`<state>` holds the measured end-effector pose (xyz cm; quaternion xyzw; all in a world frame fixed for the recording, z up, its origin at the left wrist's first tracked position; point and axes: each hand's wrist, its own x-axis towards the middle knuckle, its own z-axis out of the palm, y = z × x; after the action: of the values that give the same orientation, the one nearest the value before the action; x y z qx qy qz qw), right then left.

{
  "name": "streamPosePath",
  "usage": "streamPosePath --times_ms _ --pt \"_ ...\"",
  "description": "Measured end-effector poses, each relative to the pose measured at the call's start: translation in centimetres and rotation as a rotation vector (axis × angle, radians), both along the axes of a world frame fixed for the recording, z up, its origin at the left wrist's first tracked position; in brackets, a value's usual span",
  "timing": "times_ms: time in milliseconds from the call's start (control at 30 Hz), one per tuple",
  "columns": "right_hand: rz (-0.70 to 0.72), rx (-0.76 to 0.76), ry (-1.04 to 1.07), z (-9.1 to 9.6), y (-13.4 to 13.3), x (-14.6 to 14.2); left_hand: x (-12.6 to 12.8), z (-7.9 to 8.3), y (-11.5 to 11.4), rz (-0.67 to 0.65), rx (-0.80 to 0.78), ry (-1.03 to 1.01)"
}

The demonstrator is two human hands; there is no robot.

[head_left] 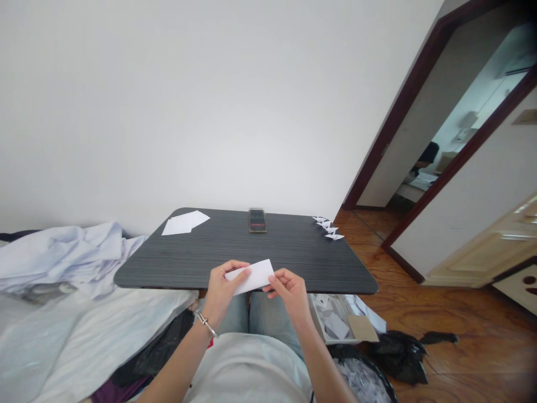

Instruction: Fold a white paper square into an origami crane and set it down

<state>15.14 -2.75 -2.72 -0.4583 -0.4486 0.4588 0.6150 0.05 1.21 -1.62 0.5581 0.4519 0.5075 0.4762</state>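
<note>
A strip of white paper is held up between both hands, over the near edge of the table and above the person's lap. The left hand pinches its left end, fingers curled over the top of the paper, with a metal bangle on that wrist. The right hand grips the other end narrowly between thumb and fingertips, so the two hands sit close together, the strip spanning the short gap.

Beyond them lies a dark wood-grain table with rounded corners. A few loose white paper sheets lie at its far left corner, and a dark rectangular object, too blurred to identify, sits at the far edge. Small folded paper pieces line up along the far right corner.

Below the table's right side, an open cardboard box holds paper scraps, and a black plastic bag lies on the wooden floor — crumpled white bedding fills the left.
</note>
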Motion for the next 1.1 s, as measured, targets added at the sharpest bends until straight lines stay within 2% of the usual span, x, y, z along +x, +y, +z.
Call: streamPosePath --times_ms 167,400,600,767,1100 --pt "0.059 0.007 -0.058 -0.7 0.5 -0.1 0.2 0.3 -0.2 -0.08 0.035 0.018" --pt "-0.033 0.095 -0.116 -0.8 0.4 -0.3 0.4 0.7 -0.4 -0.039 0.088 -0.011" --pt "-0.11 0.142 -0.076 -0.2 -0.1 -0.4 1.0 0.1 -0.8 -0.119 -0.005 -0.087" --pt "-0.146 0.16 -0.097 -0.3 -0.3 -0.5 1.3 -0.2 -1.0 -0.132 -0.108 -0.155" --pt "-0.188 0.166 -0.115 -0.4 -0.3 -0.5 2.0 -0.3 -1.3 -0.083 -0.058 -0.132"
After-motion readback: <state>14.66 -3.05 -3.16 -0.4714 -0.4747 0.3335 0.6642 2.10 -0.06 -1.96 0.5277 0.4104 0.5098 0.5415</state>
